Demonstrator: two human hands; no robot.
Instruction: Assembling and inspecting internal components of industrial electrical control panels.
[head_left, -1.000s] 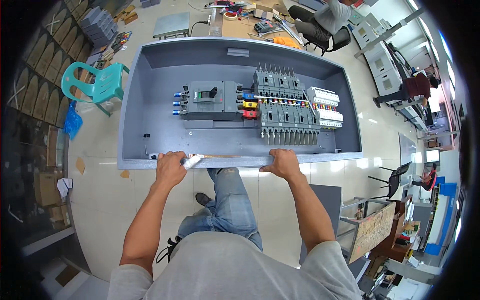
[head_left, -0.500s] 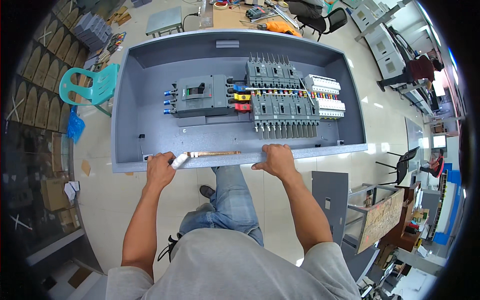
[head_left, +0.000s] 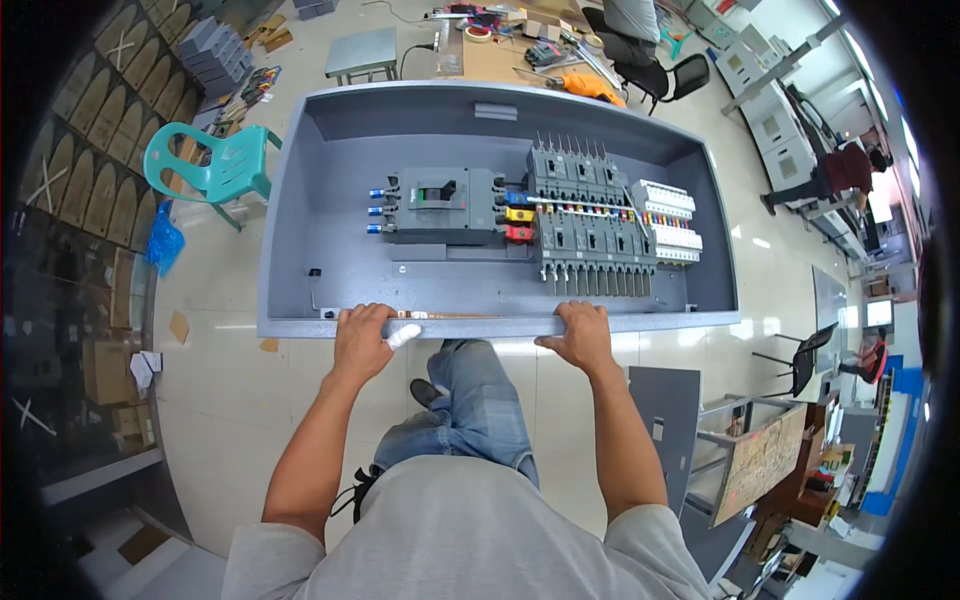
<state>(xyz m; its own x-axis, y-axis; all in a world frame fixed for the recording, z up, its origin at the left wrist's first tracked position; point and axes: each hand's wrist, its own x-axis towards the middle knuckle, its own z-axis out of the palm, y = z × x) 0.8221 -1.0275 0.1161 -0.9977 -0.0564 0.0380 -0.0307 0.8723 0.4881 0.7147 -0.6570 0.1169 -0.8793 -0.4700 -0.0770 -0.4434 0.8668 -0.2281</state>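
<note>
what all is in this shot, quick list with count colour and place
electrical enclosure: one, grey, centre, open face up
large breaker: one, dark grey, inside, left of centre
small breakers: two rows, dark grey, inside, right of centre
terminal blocks: two rows, white, inside, far right
plastic chair: one, teal, left of enclosure
workbench: one, tan, cluttered, beyond enclosure
left hand: gripping enclosure's near edge, one finger wrapped white
right hand: gripping same edge

Single head-worn fisheye, looking steeply down from above the person's shoulders; grey enclosure (head_left: 300, 200) close below, workshop floor bending toward rim
</note>
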